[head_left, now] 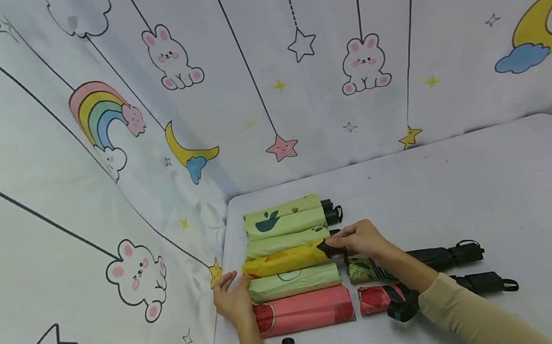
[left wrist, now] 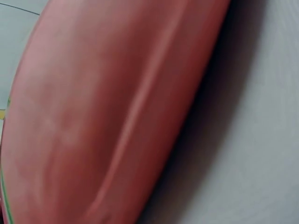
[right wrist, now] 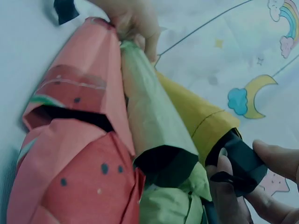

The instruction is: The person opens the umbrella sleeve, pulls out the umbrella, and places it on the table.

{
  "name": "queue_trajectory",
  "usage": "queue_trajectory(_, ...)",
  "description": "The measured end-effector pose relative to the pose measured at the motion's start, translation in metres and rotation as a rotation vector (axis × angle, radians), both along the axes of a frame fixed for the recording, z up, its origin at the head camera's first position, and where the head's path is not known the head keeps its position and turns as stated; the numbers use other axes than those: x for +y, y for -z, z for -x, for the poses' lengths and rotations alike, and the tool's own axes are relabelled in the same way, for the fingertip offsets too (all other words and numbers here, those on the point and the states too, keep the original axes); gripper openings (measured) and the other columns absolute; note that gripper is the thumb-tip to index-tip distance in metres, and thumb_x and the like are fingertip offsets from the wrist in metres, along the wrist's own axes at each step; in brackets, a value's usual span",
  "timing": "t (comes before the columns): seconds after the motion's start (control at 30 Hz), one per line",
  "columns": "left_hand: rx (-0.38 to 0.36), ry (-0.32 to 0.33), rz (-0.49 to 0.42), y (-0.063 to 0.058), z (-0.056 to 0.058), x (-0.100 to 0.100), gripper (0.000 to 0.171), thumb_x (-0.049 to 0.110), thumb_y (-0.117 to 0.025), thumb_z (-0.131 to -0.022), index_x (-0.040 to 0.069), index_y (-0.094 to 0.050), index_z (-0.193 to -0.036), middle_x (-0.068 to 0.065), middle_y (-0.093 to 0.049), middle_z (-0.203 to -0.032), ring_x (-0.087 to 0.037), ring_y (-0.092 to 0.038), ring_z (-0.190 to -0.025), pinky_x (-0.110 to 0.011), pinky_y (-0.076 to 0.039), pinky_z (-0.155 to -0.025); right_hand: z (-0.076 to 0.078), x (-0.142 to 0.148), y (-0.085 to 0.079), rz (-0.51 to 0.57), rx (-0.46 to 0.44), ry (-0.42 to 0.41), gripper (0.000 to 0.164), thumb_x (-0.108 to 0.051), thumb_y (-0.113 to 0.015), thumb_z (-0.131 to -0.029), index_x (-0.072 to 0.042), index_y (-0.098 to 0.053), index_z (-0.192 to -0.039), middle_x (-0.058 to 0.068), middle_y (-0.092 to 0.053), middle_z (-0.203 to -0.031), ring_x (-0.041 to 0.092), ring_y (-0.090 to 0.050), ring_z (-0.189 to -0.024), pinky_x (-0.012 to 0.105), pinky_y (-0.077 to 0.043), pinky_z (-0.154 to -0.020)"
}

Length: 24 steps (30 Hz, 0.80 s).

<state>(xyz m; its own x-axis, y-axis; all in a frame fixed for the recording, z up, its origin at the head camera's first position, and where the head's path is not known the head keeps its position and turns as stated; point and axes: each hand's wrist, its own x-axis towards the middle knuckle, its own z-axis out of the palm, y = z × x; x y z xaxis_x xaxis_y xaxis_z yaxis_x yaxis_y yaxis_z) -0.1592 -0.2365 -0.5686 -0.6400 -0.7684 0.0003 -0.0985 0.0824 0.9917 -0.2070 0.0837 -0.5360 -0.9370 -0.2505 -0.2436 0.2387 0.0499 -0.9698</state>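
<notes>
A folded yellow umbrella (head_left: 282, 261) lies across the row, its black handle (right wrist: 245, 161) pointing right. My right hand (head_left: 360, 237) pinches that handle between thumb and fingers. At the yellow umbrella's left end, my left hand (head_left: 234, 302) holds the tip; its fingers are partly hidden in the right wrist view. Just below lies a light green sleeve (head_left: 294, 283), then a red watermelon-print sleeve (head_left: 305, 311), which fills much of the left wrist view. Both sleeves show dark open mouths in the right wrist view.
Two light green folded umbrellas (head_left: 284, 219) lie behind the yellow one. Under my right forearm are a green-and-black umbrella (head_left: 363, 269) and a red-and-black umbrella (head_left: 376, 299). A cartoon-print cloth (head_left: 239, 81) surrounds the white tabletop (head_left: 503, 188).
</notes>
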Motion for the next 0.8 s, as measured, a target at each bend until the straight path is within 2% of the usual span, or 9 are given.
queue_trajectory(0.1,0.004,0.003,-0.008,0.000,0.000,0.000,0.041,-0.009,-0.085,-0.075,-0.003,-0.068,-0.112,-0.022,-0.075,-0.114,-0.005,-0.067,-0.070,-0.013,-0.050,-0.064,0.002,0.001,0.000,0.026,-0.034,0.011,0.033,-0.022,-0.083,-0.091,0.005,-0.078,-0.109,0.020,-0.075,-0.112,0.029,-0.078,-0.088,0.038,-0.064,-0.084)
queue_trajectory(0.27,0.014,-0.005,-0.015,-0.001,0.000,0.001,0.042,-0.008,-0.085,-0.075,-0.003,-0.068,-0.113,-0.023,-0.074,-0.116,-0.009,-0.067,-0.075,-0.014,-0.050,-0.064,0.003,0.006,0.003,0.017,-0.038,0.017,0.032,-0.023,-0.083,-0.091,0.003,-0.079,-0.109,0.017,-0.076,-0.111,0.029,-0.078,-0.087,0.038,-0.063,-0.086)
queue_trajectory(0.37,0.030,-0.017,-0.022,-0.002,0.000,0.001,0.043,-0.010,-0.085,-0.075,-0.004,-0.068,-0.113,-0.023,-0.073,-0.118,-0.010,-0.069,-0.076,-0.013,-0.052,-0.064,0.002,0.009,0.002,-0.031,-0.022,0.020,0.034,-0.029,-0.084,-0.090,-0.001,-0.080,-0.108,0.015,-0.076,-0.114,0.027,-0.076,-0.095,0.041,-0.061,-0.092)
queue_trajectory(0.5,0.048,-0.021,-0.040,-0.002,0.000,0.000,0.045,-0.012,-0.084,-0.074,-0.005,-0.066,-0.115,-0.024,-0.072,-0.119,-0.010,-0.070,-0.074,-0.013,-0.053,-0.063,0.000,0.012,-0.002,-0.011,-0.034,0.026,0.035,-0.028,-0.085,-0.088,0.000,-0.080,-0.108,0.016,-0.074,-0.118,0.029,-0.075,-0.100,0.043,-0.061,-0.093)
queue_trajectory(0.6,0.045,-0.024,-0.043,-0.002,0.000,-0.001,0.046,-0.010,-0.084,-0.074,-0.004,-0.067,-0.116,-0.024,-0.071,-0.120,-0.010,-0.068,-0.074,-0.014,-0.052,-0.063,-0.001,0.015,-0.004,-0.003,-0.044,0.032,0.036,-0.027,-0.085,-0.088,0.001,-0.080,-0.109,0.016,-0.075,-0.117,0.028,-0.076,-0.096,0.041,-0.061,-0.091)
queue_trajectory(0.73,0.042,-0.028,-0.051,-0.003,0.000,-0.001,0.045,-0.009,-0.084,-0.075,-0.003,-0.067,-0.117,-0.023,-0.071,-0.121,-0.011,-0.069,-0.075,-0.014,-0.052,-0.063,-0.002,0.020,-0.004,-0.059,-0.040,0.038,0.037,-0.033,-0.085,-0.089,-0.003,-0.081,-0.110,0.012,-0.076,-0.116,0.022,-0.075,-0.096,0.039,-0.059,-0.093)
queue_trajectory(0.8,0.050,-0.028,-0.064,-0.003,0.000,-0.001,0.046,-0.010,-0.084,-0.076,-0.003,-0.066,-0.117,-0.023,-0.071,-0.122,-0.010,-0.071,-0.075,-0.014,-0.054,-0.064,-0.002,0.023,-0.004,-0.034,-0.048,0.039,0.037,-0.031,-0.084,-0.089,-0.001,-0.080,-0.111,0.013,-0.076,-0.115,0.025,-0.077,-0.094,0.039,-0.060,-0.093)
